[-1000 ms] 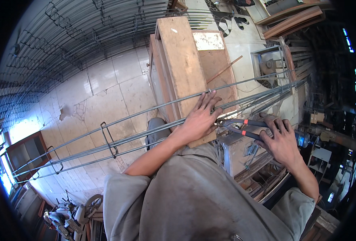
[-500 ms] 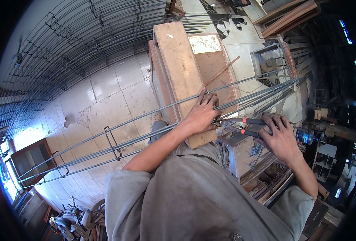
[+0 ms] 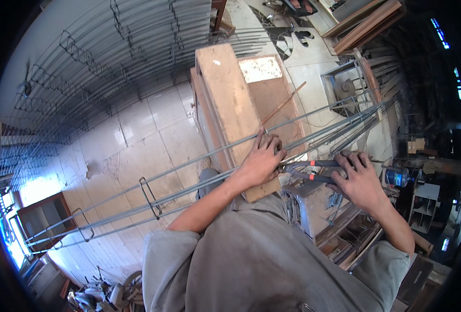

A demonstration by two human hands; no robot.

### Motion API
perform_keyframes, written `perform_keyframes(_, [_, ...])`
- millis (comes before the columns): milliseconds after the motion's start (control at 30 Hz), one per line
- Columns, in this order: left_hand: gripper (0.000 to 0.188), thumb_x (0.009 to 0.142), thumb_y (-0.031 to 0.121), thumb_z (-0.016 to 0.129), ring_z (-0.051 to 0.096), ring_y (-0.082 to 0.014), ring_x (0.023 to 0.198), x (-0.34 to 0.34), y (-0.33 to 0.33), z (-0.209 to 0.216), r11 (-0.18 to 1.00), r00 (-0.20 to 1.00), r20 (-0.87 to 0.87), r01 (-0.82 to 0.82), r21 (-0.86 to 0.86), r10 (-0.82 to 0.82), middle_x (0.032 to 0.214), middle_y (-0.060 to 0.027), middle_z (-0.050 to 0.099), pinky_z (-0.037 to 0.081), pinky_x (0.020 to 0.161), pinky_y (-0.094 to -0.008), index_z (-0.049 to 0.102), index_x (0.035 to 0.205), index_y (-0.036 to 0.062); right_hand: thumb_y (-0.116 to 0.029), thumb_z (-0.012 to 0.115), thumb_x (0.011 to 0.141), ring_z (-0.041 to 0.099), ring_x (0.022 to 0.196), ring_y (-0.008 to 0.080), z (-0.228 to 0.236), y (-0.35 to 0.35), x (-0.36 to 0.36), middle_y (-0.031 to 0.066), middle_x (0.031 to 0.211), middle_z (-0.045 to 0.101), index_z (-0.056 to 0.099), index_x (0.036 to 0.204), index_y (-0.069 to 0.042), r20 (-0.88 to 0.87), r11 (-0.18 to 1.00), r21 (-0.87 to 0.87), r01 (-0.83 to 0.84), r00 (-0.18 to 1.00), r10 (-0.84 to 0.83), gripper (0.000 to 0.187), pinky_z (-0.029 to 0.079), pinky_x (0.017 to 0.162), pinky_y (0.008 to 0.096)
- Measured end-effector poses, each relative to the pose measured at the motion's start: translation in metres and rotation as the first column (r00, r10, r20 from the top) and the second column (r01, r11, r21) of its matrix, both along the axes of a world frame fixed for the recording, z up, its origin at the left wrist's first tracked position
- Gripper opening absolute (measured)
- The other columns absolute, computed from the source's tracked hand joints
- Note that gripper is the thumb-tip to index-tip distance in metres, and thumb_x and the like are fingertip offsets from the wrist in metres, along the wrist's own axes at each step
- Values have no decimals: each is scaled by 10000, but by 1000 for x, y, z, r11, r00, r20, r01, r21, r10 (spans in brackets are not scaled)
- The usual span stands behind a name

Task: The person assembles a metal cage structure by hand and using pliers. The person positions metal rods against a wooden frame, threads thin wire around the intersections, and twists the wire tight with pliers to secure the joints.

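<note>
Long steel rebars [image 3: 189, 190] run from lower left to upper right, with rectangular wire stirrups [image 3: 150, 197] looped around them. They lie across a wooden sawhorse bench [image 3: 229, 99]. My left hand [image 3: 261, 158] grips the rebars where they cross the bench. My right hand [image 3: 359, 179] holds the grey handles of a pair of pincers [image 3: 306, 170], whose jaws meet the bars just beside my left fingers.
Finished rebar cages [image 3: 85, 67] are stacked along the upper left on the tiled floor [image 3: 132, 135]. A metal frame [image 3: 345, 88] and timber lie at upper right. Scrap metal [image 3: 345, 234] sits under my right arm, and a water jug [image 3: 397, 177] stands to the right.
The view has shifted slightly and both hands stay on the bars and pincers. My left hand has slid a little along the rebars.
</note>
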State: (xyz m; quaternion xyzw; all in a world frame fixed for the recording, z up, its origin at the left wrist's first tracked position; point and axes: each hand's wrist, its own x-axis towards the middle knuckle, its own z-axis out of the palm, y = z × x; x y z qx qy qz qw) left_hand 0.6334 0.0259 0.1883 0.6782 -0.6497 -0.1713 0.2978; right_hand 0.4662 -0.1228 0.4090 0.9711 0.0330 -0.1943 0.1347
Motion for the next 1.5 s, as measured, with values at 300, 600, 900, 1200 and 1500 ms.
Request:
perform_keyframes(300, [676, 766, 383, 821, 459, -404, 1255, -52, 32, 12, 977, 873, -454, -212, -23, 178, 1282, -223, 468, 368, 1088, -538, 471, 1216, 19, -403, 674, 906, 680, 816, 382, 11, 11, 7, 184, 869, 691, 663, 984, -46, -172, 868, 232, 439, 897, -408, 365, 534, 719, 491])
perform_keyframes(600, [602, 706, 221, 789, 456, -404, 1273, -78, -33, 48, 907, 951, -307, -148, -394, 22, 1334, -196, 474, 399, 1048, -516, 518, 1201, 10, -352, 663, 919, 677, 674, 405, 18, 23, 23, 190, 691, 674, 651, 1015, -24, -254, 804, 243, 543, 835, -488, 342, 540, 670, 516])
perform_keyframes(900, [441, 694, 154, 740, 685, -328, 788, -85, -46, 41, 911, 913, -407, -185, -369, 20, 871, -155, 672, 545, 671, -426, 582, 1085, 23, -333, 622, 951, 664, 708, 454, 16, 4, 35, 233, 681, 652, 619, 1050, -3, -398, 694, 368, 619, 780, -484, 344, 540, 719, 538])
perform_keyframes(1200, [442, 661, 154, 773, 666, -373, 766, -71, -45, 43, 924, 872, -488, -161, -347, -31, 811, -176, 663, 526, 649, -452, 566, 1024, 12, -284, 631, 898, 667, 893, 343, 31, 41, 37, 170, 1076, 650, 566, 1212, -38, -161, 958, -25, 286, 945, -286, 405, 534, 798, 490])
perform_keyframes(1500, [446, 693, 184, 803, 662, -409, 761, -56, -47, 55, 968, 796, -605, -129, -215, -28, 763, -207, 657, 494, 626, -492, 560, 1033, 28, -251, 594, 835, 563, 1036, 200, 12, -2, 4, 55, 1164, 594, 562, 1370, -109, 54, 857, -292, -425, 887, 459, 554, 483, 914, 396])
